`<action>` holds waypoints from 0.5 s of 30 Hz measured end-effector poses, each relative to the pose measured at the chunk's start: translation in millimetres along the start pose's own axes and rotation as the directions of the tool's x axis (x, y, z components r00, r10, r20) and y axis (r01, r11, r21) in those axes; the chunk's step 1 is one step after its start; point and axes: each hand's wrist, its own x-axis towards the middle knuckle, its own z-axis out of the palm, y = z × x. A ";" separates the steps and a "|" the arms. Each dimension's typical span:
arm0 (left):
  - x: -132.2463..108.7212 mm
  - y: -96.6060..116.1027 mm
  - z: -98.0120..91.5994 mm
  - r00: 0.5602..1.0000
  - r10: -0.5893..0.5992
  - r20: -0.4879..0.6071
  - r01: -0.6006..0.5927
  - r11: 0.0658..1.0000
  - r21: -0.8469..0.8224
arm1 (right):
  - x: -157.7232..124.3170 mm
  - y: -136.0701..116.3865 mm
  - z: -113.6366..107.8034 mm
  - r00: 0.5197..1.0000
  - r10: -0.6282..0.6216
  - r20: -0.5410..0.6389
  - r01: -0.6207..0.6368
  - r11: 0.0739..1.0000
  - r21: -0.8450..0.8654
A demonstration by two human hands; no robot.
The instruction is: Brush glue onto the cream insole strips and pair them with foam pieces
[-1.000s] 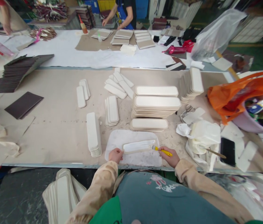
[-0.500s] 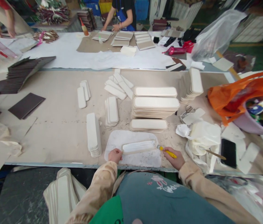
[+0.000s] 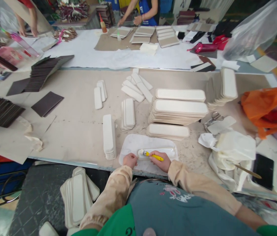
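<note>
Workbench surface: tan paper-covered table (image 3: pixel 74 131), stained and dusty, in a crowded workshop. Right hand (image 3: pixel 161 161) is closed round a yellow-handled brush (image 3: pixel 153 155), its bristles at the left end of a long white rounded strip (image 3: pixel 161 151) lying on a white plastic mat (image 3: pixel 133 146) at the near edge. Left hand (image 3: pixel 130 160), loosely curled, rests on the mat at 9 o'clock of the strip. Stacks of cream rounded boards (image 3: pixel 180 109) stand at 12 o'clock, dark brown card sheets (image 3: pixel 46 103) at 10 o'clock, an orange plastic bag (image 3: pixel 268 108) at 2 o'clock.

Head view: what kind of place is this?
Probably a small factory gluing line: stacks of identical cream panels, the right hand brushing one with a yellow-handled brush, co-workers at the far table.
</note>
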 end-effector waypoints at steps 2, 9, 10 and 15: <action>-0.5 0.5 -0.1 1.000 -0.005 0.004 0.005 1.000 -0.003 | 6.5 2.3 7.3 1.000 -0.015 0.022 0.015 1.000 -0.024; -0.9 1.1 -1.2 1.000 -0.002 0.009 0.002 1.000 -0.009 | 13.3 9.5 17.0 0.999 -0.029 0.040 0.032 0.996 -0.081; -0.8 1.2 -1.3 1.000 -0.002 0.012 0.002 1.000 -0.010 | 12.6 9.2 15.9 0.999 -0.026 0.038 0.030 0.996 -0.088; -1.3 1.6 -2.9 1.000 0.008 0.025 -0.008 1.000 -0.024 | 2.3 9.8 2.6 1.000 0.029 -0.011 -0.030 0.996 -0.085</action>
